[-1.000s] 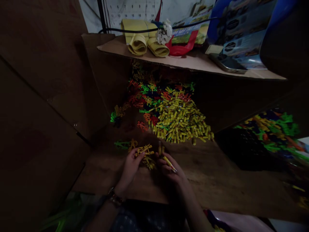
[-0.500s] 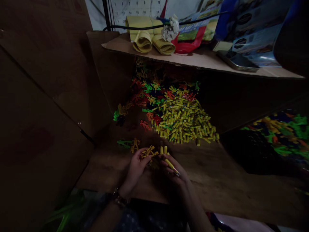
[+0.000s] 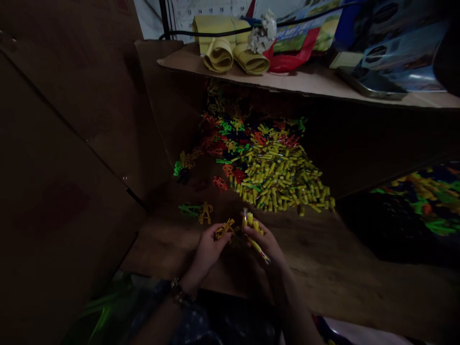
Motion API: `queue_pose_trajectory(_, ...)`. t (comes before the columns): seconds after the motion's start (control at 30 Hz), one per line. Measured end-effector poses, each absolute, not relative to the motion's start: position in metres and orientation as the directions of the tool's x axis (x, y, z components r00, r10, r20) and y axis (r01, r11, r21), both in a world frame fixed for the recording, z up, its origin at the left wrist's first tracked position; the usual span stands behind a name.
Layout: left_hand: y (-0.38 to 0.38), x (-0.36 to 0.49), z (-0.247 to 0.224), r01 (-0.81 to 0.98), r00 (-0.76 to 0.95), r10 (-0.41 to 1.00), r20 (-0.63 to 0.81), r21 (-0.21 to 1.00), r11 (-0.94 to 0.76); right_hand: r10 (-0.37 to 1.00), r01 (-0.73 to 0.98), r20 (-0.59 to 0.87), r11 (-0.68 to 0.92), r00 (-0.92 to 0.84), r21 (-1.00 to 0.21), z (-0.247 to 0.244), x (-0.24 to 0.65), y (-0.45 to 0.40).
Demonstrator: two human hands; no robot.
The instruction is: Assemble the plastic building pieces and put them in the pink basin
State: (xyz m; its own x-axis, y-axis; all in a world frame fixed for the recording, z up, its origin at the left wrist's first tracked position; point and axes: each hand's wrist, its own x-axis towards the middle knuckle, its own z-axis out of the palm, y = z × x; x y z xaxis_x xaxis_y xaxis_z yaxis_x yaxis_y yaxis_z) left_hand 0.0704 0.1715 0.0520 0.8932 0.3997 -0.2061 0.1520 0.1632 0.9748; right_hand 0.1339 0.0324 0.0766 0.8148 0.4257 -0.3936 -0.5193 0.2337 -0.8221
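My left hand point(image 3: 210, 247) is closed around several small orange-yellow plastic figures point(image 3: 224, 229). Close to its right, my right hand point(image 3: 268, 244) grips several yellow tubes point(image 3: 251, 222); one with a clear end points up and another slants down across the fingers. Beyond both hands lies a heap of similar yellow tubes point(image 3: 283, 177). A green plastic figure point(image 3: 189, 210) and a yellow plastic figure point(image 3: 206, 212) lie on the wooden tabletop point(image 3: 316, 244), past my left hand. Dim light hides the finer details of what I hold.
Mixed coloured figures point(image 3: 230, 129) spread behind the tubes, under a cardboard shelf point(image 3: 302, 86). On the shelf are yellow rolls point(image 3: 218, 55), a phone point(image 3: 372, 86) and a red strap point(image 3: 294, 60). A cardboard wall point(image 3: 72, 167) rises at left; more figures point(image 3: 431, 196) lie at right.
In my right hand, a tube with a clear end now stands up beside the others, with the thumb against it. My left hand still holds the figures. The view has shifted slightly.
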Motion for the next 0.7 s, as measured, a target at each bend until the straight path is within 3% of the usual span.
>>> queue_pose_trajectory(0.37, 0.173, 0.066, 0.052, 0.171, 0.899, 0.391, -0.197, 0.98, 0.101, 0.348, -0.419, -0.316, 0.276, 0.883, -0.865, 0.073, 0.132, 0.032)
queue_pose_trajectory(0.7, 0.171, 0.064, 0.047, 0.178, 0.893, 0.401, -0.203, 0.979, 0.1, 0.416, -0.424, -0.28, 0.306, 0.865, -0.852, 0.064, 0.127, 0.035)
